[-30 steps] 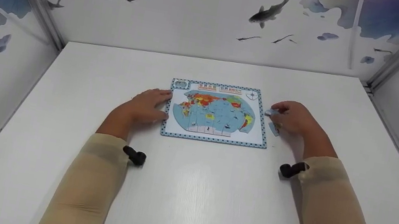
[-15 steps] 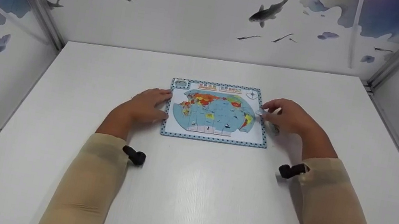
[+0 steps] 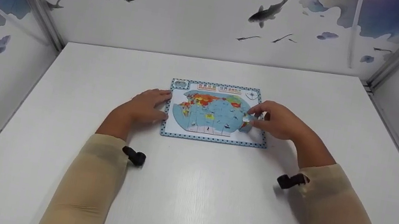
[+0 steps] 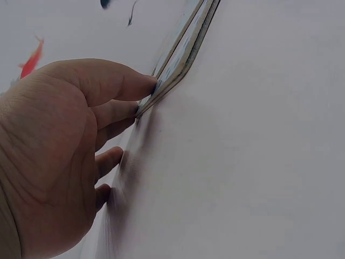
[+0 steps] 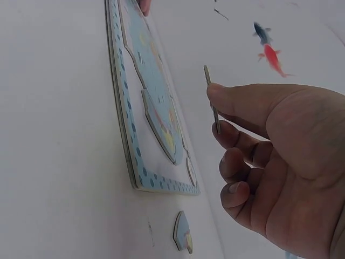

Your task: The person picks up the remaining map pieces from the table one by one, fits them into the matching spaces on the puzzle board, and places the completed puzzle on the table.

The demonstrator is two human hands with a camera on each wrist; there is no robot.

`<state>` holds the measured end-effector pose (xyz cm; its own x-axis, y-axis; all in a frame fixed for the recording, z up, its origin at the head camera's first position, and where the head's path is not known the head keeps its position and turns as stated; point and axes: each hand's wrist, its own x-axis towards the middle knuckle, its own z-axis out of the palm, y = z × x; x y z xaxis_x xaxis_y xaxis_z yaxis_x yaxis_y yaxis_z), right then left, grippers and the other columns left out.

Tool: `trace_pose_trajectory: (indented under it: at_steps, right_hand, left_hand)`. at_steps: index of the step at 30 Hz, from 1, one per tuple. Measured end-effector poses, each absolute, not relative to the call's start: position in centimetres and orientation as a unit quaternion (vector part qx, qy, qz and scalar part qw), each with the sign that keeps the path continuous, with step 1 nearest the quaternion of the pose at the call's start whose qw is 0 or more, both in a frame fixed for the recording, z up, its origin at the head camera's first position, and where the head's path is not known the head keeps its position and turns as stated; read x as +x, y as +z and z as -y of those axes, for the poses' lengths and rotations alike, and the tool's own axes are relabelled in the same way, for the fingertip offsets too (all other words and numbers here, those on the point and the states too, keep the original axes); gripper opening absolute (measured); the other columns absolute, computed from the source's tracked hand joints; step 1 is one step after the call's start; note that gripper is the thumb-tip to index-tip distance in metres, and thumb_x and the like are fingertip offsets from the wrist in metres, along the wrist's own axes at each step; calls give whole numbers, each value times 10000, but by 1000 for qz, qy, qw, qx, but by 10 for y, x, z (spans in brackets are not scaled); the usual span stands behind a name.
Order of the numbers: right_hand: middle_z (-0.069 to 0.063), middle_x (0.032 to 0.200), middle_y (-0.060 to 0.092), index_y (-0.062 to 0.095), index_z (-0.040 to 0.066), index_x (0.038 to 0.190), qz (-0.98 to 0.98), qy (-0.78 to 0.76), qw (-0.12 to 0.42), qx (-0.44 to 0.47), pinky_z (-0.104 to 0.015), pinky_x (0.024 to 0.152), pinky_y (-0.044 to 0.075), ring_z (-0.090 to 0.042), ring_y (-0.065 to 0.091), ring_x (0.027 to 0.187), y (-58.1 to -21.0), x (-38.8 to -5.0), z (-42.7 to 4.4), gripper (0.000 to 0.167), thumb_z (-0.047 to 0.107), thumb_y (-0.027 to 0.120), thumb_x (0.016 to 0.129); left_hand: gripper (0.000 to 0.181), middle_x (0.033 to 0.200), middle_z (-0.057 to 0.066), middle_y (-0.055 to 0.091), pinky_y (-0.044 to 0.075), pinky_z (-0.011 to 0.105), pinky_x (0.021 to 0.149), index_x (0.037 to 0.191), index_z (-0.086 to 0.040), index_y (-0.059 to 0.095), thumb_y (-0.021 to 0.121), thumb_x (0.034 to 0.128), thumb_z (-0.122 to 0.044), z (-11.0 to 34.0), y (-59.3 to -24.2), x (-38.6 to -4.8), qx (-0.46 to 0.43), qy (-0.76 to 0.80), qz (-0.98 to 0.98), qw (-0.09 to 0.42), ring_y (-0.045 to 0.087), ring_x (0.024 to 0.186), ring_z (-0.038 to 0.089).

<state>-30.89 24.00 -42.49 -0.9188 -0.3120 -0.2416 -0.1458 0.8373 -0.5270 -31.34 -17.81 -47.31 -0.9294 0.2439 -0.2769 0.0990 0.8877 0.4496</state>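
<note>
A world map jigsaw board (image 3: pixel 213 141) with a dotted blue border lies flat on the white table. My left hand (image 3: pixel 147 105) rests at its left edge; the left wrist view shows the thumb (image 4: pixel 121 85) and extended fingers against the rim. My right hand (image 3: pixel 282 121) is over the map's right side. Between its thumb and index finger it pinches a thin puzzle piece (image 5: pixel 208 75), seen edge-on in the right wrist view and raised off the board. The piece's printed face is hard to make out. Fitted pieces (image 3: pixel 210 108) cover most of the map.
One loose puzzle piece (image 5: pixel 183 232) lies on the table beyond the board's right edge, hidden by my right hand in the head view. White table surface (image 3: pixel 185 191) extends in front. Walls printed with fish (image 3: pixel 268 11) stand behind and on both sides.
My right hand has picked up a piece beside the board and carried it left over the map's right side. The left hand stays at the left edge.
</note>
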Motion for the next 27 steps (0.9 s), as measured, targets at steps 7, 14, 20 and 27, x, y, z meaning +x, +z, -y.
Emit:
trace_pose_trajectory:
  at_steps: [7, 14, 20, 27]
  right_hand:
    - [11, 1263, 652, 728, 299, 1329, -943, -247, 179, -134, -370, 885, 509, -259, 565, 1098, -430, -304, -226, 353, 350, 776, 983]
    - [3, 1251, 658, 757, 312, 1263, -943, -236, 191, -139, -382, 932, 509, -259, 579, 1104, -437, -303, -221, 295, 338, 791, 971]
    - [4, 1214, 674, 772, 327, 1201, -941, -227, 210, -139, -378, 944, 527, -263, 589, 1121, -442, -303, -218, 272, 370, 824, 937]
    - [12, 1163, 701, 781, 309, 1183, -937, -224, 219, -153, -373, 940, 515, -249, 598, 1107, -444, -303, -216, 245, 343, 816, 943]
  left_hand:
    - [795, 1809, -111, 193, 131, 619, 1368, 1698, -364, 299, 637, 983, -437, 177, -472, -313, 87, 226, -956, 166, 72, 1713, 269]
    - [789, 1809, -109, 194, 120, 628, 1367, 1698, -352, 308, 635, 984, -430, 177, -472, -313, 88, 224, -956, 166, 69, 1713, 270]
    - [794, 1808, -117, 196, 126, 632, 1365, 1697, -360, 306, 642, 981, -430, 177, -471, -312, 88, 228, -955, 166, 69, 1713, 268]
    - [794, 1806, -119, 202, 122, 628, 1367, 1698, -350, 307, 634, 980, -436, 177, -470, -312, 96, 226, -956, 163, 71, 1713, 259]
